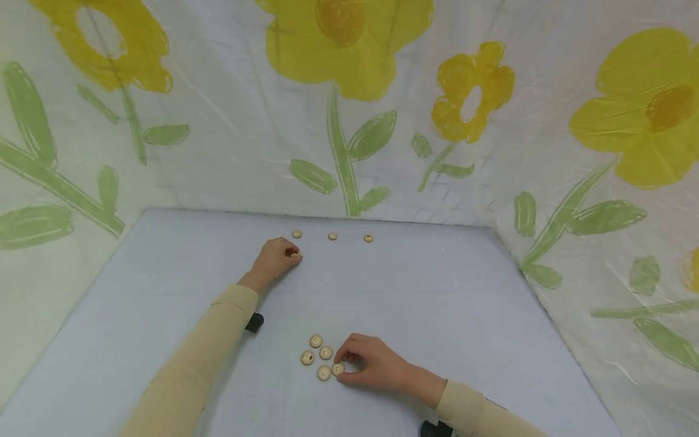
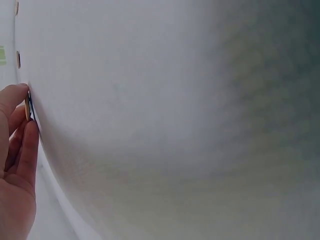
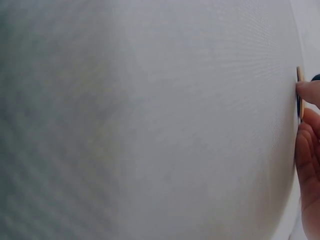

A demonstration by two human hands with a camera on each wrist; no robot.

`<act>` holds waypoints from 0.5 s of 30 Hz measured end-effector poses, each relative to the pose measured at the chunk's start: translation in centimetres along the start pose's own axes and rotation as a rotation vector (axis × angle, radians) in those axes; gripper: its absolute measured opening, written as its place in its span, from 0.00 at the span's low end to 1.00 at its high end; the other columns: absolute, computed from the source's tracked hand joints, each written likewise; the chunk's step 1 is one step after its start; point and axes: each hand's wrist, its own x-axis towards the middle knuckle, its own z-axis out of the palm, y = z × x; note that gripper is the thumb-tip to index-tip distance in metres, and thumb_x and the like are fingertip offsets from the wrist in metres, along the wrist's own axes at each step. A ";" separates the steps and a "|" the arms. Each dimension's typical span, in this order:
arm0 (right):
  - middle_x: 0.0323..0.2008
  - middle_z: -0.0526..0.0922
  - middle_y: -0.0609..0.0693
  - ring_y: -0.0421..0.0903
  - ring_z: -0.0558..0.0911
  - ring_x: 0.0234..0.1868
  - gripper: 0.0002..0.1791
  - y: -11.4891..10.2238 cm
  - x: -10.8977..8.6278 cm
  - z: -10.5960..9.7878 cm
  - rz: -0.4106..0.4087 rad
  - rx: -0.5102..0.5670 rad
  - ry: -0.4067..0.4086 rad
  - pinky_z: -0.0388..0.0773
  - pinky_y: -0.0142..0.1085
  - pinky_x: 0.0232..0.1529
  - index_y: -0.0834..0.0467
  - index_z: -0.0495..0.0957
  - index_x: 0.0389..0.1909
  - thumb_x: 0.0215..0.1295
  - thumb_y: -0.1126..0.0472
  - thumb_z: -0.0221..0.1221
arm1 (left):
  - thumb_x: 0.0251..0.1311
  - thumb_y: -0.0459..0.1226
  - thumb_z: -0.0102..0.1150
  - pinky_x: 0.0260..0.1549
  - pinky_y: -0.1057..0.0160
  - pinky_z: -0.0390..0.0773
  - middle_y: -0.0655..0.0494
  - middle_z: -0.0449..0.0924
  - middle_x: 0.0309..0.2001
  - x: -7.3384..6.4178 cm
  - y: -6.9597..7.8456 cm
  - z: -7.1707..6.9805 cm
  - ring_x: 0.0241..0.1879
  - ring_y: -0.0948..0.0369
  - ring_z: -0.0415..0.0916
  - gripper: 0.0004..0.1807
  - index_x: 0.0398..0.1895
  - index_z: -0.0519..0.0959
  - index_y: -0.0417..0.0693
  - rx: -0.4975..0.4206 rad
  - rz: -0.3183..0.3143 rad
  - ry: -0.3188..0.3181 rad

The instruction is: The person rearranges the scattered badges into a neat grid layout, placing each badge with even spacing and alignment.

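Near the far edge of the table, my left hand [image 1: 271, 262] pinches a small round wooden disc [image 1: 295, 254] between thumb and fingers. That disc [image 2: 27, 106] shows edge-on in the left wrist view, low over the white surface. Closer to me, my right hand [image 1: 377, 363] has thumb and fingertips at opposite sides of another wooden disc [image 1: 338, 368]. This one lies at the right side of a loose cluster of similar discs [image 1: 315, 341] with small dark marks on top. In the right wrist view its thin edge [image 3: 299, 75] shows between the fingertips.
Three more discs, at the left [image 1: 297, 233], middle [image 1: 332, 236] and right [image 1: 368, 238], form a spaced row along the back of the white table [image 1: 448, 297]. A white cloth [image 1: 229, 152] painted with yellow flowers hangs behind and beside the table.
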 end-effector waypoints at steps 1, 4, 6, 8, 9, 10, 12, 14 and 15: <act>0.38 0.78 0.42 0.34 0.75 0.38 0.12 0.0 0.0 0.0 0.003 0.005 0.001 0.75 0.24 0.40 0.53 0.80 0.41 0.58 0.59 0.69 | 0.59 0.36 0.65 0.41 0.52 0.75 0.46 0.81 0.35 0.0 0.1 0.0 0.37 0.53 0.75 0.12 0.40 0.84 0.34 -0.002 -0.012 -0.003; 0.38 0.78 0.41 0.35 0.75 0.38 0.11 0.0 -0.1 0.1 0.019 0.018 -0.001 0.75 0.25 0.41 0.52 0.80 0.41 0.59 0.59 0.69 | 0.59 0.37 0.65 0.43 0.52 0.75 0.45 0.81 0.37 -0.2 0.3 -0.2 0.39 0.52 0.76 0.13 0.42 0.84 0.34 -0.006 -0.041 -0.014; 0.38 0.78 0.41 0.34 0.76 0.39 0.11 0.0 -0.1 0.1 0.030 0.026 -0.003 0.75 0.25 0.42 0.52 0.80 0.41 0.59 0.59 0.69 | 0.60 0.37 0.65 0.44 0.51 0.75 0.45 0.81 0.38 -0.3 0.4 -0.3 0.40 0.51 0.76 0.14 0.42 0.84 0.34 -0.011 -0.057 -0.019; 0.39 0.77 0.40 0.35 0.76 0.39 0.11 0.0 -0.1 0.1 0.034 0.029 -0.003 0.75 0.26 0.42 0.51 0.79 0.41 0.59 0.59 0.69 | 0.60 0.38 0.65 0.44 0.51 0.75 0.44 0.81 0.38 -0.3 0.5 -0.4 0.40 0.51 0.76 0.15 0.42 0.83 0.33 -0.014 -0.060 -0.023; 0.39 0.77 0.40 0.35 0.76 0.39 0.11 0.0 0.0 0.1 0.033 0.030 -0.003 0.75 0.26 0.42 0.51 0.79 0.42 0.59 0.59 0.69 | 0.60 0.38 0.65 0.44 0.51 0.75 0.44 0.81 0.38 -0.3 0.5 -0.4 0.40 0.51 0.76 0.15 0.42 0.83 0.33 -0.015 -0.060 -0.025; 0.39 0.77 0.40 0.35 0.76 0.39 0.11 0.0 0.0 0.1 0.031 0.029 -0.003 0.75 0.26 0.42 0.51 0.79 0.42 0.59 0.59 0.69 | 0.60 0.38 0.65 0.43 0.51 0.75 0.44 0.81 0.38 -0.3 0.5 -0.4 0.40 0.51 0.76 0.15 0.43 0.83 0.33 -0.016 -0.060 -0.026; 0.39 0.77 0.40 0.35 0.76 0.40 0.11 0.1 0.0 0.1 0.031 0.030 -0.003 0.75 0.26 0.42 0.51 0.79 0.42 0.59 0.59 0.68 | 0.60 0.38 0.65 0.43 0.52 0.75 0.44 0.81 0.38 -0.3 0.5 -0.5 0.40 0.51 0.75 0.15 0.42 0.83 0.33 -0.017 -0.057 -0.028; 0.39 0.77 0.40 0.35 0.76 0.40 0.11 0.2 0.0 0.1 0.030 0.028 -0.003 0.75 0.26 0.42 0.51 0.79 0.42 0.59 0.59 0.69 | 0.59 0.38 0.65 0.42 0.52 0.75 0.44 0.80 0.38 -0.4 0.5 -0.5 0.40 0.51 0.75 0.15 0.42 0.83 0.33 -0.018 -0.054 -0.030; 0.39 0.77 0.40 0.35 0.76 0.39 0.11 0.2 0.0 0.1 0.028 0.027 -0.003 0.75 0.26 0.42 0.51 0.79 0.42 0.59 0.59 0.69 | 0.59 0.38 0.65 0.43 0.51 0.75 0.44 0.80 0.38 -0.4 0.4 -0.5 0.40 0.51 0.76 0.15 0.42 0.83 0.33 -0.017 -0.052 -0.029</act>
